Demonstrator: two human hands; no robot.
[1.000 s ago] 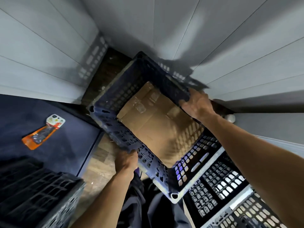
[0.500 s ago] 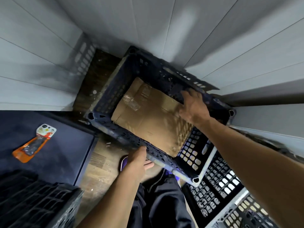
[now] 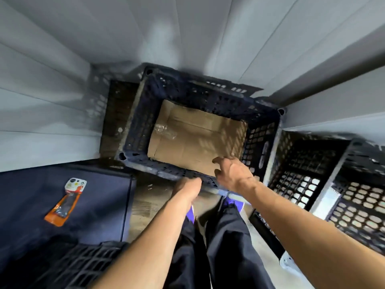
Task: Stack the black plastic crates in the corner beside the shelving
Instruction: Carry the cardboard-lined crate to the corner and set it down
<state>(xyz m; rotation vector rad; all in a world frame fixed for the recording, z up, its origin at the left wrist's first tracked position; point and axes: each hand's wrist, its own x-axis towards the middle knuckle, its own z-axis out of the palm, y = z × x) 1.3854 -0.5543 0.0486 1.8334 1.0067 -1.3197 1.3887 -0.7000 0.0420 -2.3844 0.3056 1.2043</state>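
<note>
The black plastic crate (image 3: pixel 200 130) sits in the corner where the grey wall panels (image 3: pixel 62 80) meet, its far rim close against the wall and a flattened sheet of cardboard (image 3: pixel 195 138) lying on its bottom. Whether another crate lies under it cannot be told from above. To its right stand more lattice crates (image 3: pixel 308 167), just beside it, and another dark crate (image 3: pixel 79 265) shows at the lower left edge.

The left hand (image 3: pixel 187 189) rests at the crate's near rim; its fingers curl downward out of sight, so whether they grip the rim cannot be told. The right hand (image 3: pixel 233 173) hovers over the near right part of the crate, fingers (image 3: pixel 218 160) spread and loosely bent, holding nothing.

By its look the crate is stiff moulded plastic with walls pierced all over, so it is probably light for its bulk and rigid enough not to flex when lifted by 2 opposite sides. The slotted handle opening in the right end wall (image 3: pixel 265 147), and likely a matching one opposite, seems the surest hold; the thick rim also offers grip. The surface looks dusty and scuffed, not slick. The loose cardboard could slide if the crate tilts, so keeping it level is wise.

A dark blue surface (image 3: pixel 93 205) at left carries an orange packaged item (image 3: pixel 64 202), well apart from the crate.
</note>
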